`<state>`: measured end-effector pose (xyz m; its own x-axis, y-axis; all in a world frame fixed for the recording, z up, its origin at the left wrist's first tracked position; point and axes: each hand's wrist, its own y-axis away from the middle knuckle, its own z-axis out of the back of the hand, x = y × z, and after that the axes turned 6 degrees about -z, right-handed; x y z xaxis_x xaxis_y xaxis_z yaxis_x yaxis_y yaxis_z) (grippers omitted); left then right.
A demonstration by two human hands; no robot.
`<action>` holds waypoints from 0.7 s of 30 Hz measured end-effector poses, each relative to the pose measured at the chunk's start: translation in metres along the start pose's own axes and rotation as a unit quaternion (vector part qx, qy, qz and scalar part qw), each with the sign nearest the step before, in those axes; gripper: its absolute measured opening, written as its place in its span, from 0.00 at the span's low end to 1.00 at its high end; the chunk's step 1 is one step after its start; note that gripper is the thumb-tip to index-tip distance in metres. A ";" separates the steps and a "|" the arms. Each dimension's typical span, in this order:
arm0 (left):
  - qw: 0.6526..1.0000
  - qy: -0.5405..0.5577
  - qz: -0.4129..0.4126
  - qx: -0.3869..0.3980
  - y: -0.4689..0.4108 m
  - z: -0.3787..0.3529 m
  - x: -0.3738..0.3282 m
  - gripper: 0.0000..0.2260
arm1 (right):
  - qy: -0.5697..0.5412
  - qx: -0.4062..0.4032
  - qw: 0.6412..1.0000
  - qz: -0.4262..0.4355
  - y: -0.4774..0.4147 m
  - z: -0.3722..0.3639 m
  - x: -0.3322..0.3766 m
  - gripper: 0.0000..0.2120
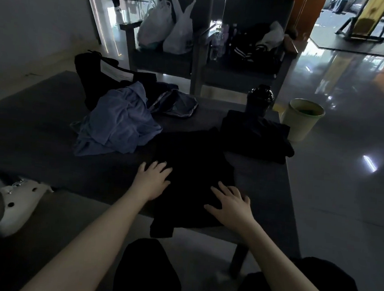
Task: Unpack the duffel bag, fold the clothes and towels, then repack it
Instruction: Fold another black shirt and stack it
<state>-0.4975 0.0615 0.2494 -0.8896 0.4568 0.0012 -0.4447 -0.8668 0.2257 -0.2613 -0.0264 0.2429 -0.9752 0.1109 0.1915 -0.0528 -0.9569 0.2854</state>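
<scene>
A black garment [192, 159] lies spread on the dark low table [38, 128], one corner hanging over the near edge. My left hand [152, 179] rests flat on its left edge, fingers straight. My right hand [230, 202] presses flat on its lower right part, fingers spread. A folded black garment [256, 136] sits at the table's right. A crumpled blue towel [117, 121] lies to the left, spilling from the black duffel bag [89, 68] at the back left. A small grey pouch [175, 105] lies beside the towel.
A black shaker bottle [260, 99] stands at the table's far right. A pale bin [302, 122] sits on the floor past the table. Two grey chairs [160, 62] behind hold white plastic bags [168, 26] and dark clothing. A white shoe [17, 205] is at the left.
</scene>
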 end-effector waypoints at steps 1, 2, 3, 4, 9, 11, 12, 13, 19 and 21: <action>0.999 -0.005 -0.019 -0.029 0.004 0.002 -0.004 0.23 | -0.008 -0.011 1.000 0.004 0.001 -0.003 -0.001 0.33; 0.997 -0.002 -0.048 -0.064 0.011 0.003 -0.008 0.23 | -0.013 -0.027 0.999 0.012 0.002 -0.005 -0.002 0.33; 0.992 0.009 -0.081 -0.091 0.019 0.003 -0.011 0.23 | -0.017 -0.046 0.998 0.025 0.003 -0.007 -0.002 0.33; 0.988 0.028 -0.111 -0.100 0.027 0.002 -0.012 0.23 | -0.020 -0.063 0.997 0.042 0.004 -0.009 -0.003 0.32; 0.985 0.051 -0.157 0.041 0.066 -0.016 -0.008 0.32 | -0.013 -0.024 0.998 0.064 0.015 -0.015 -0.011 0.28; 0.984 -0.014 -0.155 0.089 0.075 -0.022 -0.008 0.42 | -0.009 -0.022 0.998 0.063 0.019 -0.019 -0.010 0.28; 0.982 -0.052 -0.156 0.094 0.078 -0.025 -0.008 0.44 | -0.009 -0.024 0.998 0.063 0.021 -0.020 -0.009 0.28; 0.981 -0.080 -0.158 0.080 0.081 -0.027 -0.010 0.43 | -0.011 -0.023 0.998 0.061 0.022 -0.020 -0.008 0.29; 0.988 0.035 -0.142 -0.053 0.085 -0.039 -0.014 0.31 | -0.033 -0.009 0.996 0.080 0.031 -0.014 -0.009 0.34; 0.986 0.074 -0.147 -0.043 0.081 -0.038 -0.011 0.28 | -0.034 0.005 0.995 0.099 0.036 -0.013 -0.017 0.43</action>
<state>-0.5281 -0.0210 0.2311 -0.7241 0.6617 -0.1946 -0.6867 -0.7182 0.1128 -0.2494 -0.0667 0.2373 -0.9496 -0.0613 0.3074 0.1415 -0.9589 0.2459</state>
